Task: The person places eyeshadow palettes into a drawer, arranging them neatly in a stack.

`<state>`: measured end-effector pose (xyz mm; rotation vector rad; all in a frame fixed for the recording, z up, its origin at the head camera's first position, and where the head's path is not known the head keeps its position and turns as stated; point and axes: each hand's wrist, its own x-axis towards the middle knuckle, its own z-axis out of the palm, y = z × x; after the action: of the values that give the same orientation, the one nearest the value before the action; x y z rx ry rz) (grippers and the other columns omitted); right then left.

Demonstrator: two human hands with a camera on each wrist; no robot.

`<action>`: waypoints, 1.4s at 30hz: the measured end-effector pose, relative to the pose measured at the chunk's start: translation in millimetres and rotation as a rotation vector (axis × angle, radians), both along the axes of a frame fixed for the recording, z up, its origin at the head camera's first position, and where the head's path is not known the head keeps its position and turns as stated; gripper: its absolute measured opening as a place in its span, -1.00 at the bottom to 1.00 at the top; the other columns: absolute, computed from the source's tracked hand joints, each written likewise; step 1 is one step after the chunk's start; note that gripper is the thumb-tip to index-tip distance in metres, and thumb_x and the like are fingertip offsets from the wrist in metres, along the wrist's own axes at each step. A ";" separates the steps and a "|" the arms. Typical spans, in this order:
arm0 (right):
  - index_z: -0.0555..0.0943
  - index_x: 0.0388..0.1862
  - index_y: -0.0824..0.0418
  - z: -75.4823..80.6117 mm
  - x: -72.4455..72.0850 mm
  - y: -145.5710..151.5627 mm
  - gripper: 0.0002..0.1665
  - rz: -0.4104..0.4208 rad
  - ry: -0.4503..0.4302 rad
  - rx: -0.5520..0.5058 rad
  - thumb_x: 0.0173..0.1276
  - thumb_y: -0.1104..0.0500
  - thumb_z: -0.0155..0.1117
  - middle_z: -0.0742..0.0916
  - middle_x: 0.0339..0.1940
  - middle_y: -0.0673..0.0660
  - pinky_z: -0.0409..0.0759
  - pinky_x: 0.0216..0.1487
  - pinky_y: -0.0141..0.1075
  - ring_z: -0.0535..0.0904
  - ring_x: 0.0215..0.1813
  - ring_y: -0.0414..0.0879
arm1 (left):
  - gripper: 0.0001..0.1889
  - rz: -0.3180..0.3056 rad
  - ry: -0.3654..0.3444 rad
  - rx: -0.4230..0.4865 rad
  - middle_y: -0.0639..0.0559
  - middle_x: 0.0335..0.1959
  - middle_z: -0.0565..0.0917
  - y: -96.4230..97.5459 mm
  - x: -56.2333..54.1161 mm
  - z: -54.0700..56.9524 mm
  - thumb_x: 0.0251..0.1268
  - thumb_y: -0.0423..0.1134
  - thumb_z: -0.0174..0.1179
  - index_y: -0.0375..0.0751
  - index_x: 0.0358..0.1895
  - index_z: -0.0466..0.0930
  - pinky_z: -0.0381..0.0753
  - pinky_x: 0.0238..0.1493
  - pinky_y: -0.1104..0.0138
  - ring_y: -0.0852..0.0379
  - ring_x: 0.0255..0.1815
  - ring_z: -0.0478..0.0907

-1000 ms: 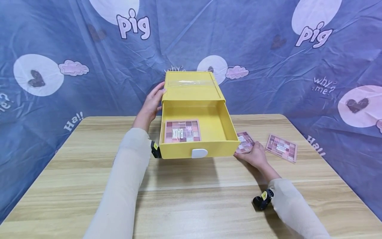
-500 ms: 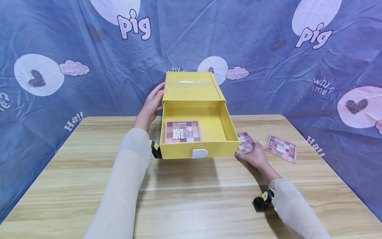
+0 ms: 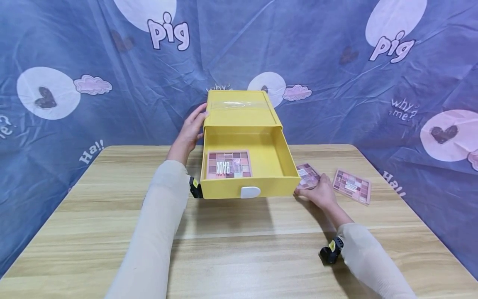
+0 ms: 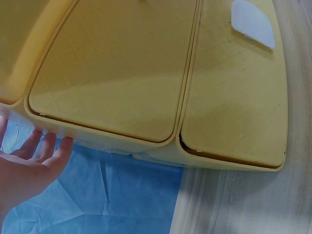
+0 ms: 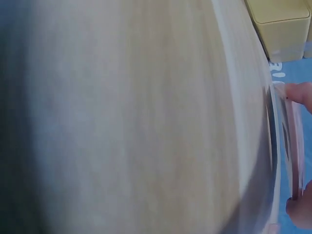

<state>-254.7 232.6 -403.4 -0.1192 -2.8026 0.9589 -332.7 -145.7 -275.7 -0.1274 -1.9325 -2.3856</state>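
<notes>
A yellow drawer unit (image 3: 242, 108) stands mid-table with its top drawer (image 3: 267, 158) pulled out. Inside that drawer, at its left, lies a pink eyeshadow palette (image 3: 228, 164). My left hand (image 3: 191, 128) rests on the unit's left side; in the left wrist view its fingertips (image 4: 66, 142) touch the wall with the fingers fairly straight. To the right of the drawer, my right hand (image 3: 322, 193) pinches a second eyeshadow palette (image 3: 308, 176) at its edges. The right wrist view shows this palette (image 5: 296, 146) on edge between thumb and finger. The drawer hides part of it.
A third eyeshadow palette (image 3: 352, 185) lies on the wooden table (image 3: 239, 257), right of my right hand. The white drawer pull (image 3: 250, 192) faces me. A blue printed cloth (image 3: 231, 50) hangs behind the table.
The right hand's palette has tilted a little, its near edge coming up slightly. My right hand has shifted only slightly; the left hand stays on the drawer unit.
</notes>
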 end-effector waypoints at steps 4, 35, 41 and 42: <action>-0.02 0.16 0.64 4.8 -1.0 -0.2 0.25 0.018 0.045 -0.016 -0.29 -0.03 0.47 0.30 -0.02 0.55 0.17 0.04 0.09 0.24 -0.02 0.36 | -0.52 0.008 0.000 0.010 -0.03 -0.02 0.44 0.7 -1.1 -0.6 0.15 -0.13 0.04 0.11 0.20 0.29 0.29 -0.12 0.20 0.10 -0.03 0.35; 0.16 0.02 0.56 75.9 -10.9 0.3 0.01 0.067 0.129 -0.009 -0.17 -0.09 0.41 0.41 -0.18 0.41 0.26 -0.05 0.03 0.35 -0.15 0.25 | -0.51 -0.001 0.000 -0.009 -0.02 0.04 0.41 -0.7 1.0 0.2 0.15 -0.12 0.05 0.12 0.20 0.28 0.27 -0.08 0.17 0.10 0.00 0.33; 0.09 0.12 0.56 90.9 -10.3 3.3 0.09 0.095 0.089 -0.045 -0.13 -0.12 0.38 0.38 -0.08 0.46 0.23 0.00 0.01 0.33 -0.07 0.26 | -0.51 -0.002 0.003 -0.014 -0.02 0.05 0.41 -0.6 0.9 0.1 0.15 -0.12 0.04 0.12 0.21 0.27 0.26 -0.07 0.16 0.11 0.02 0.33; 0.02 0.17 0.57 93.5 -10.1 4.0 0.16 0.099 0.081 -0.042 -0.13 -0.13 0.37 0.35 -0.02 0.50 0.19 0.04 0.02 0.30 -0.01 0.29 | -0.51 -0.003 0.002 -0.014 -0.02 0.05 0.41 -0.7 0.9 0.0 0.15 -0.12 0.04 0.12 0.21 0.27 0.26 -0.06 0.16 0.11 0.02 0.33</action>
<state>-264.8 236.6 -309.9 0.0515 -2.7375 1.0213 -331.8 -146.4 -275.7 -0.1333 -1.9493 -2.3736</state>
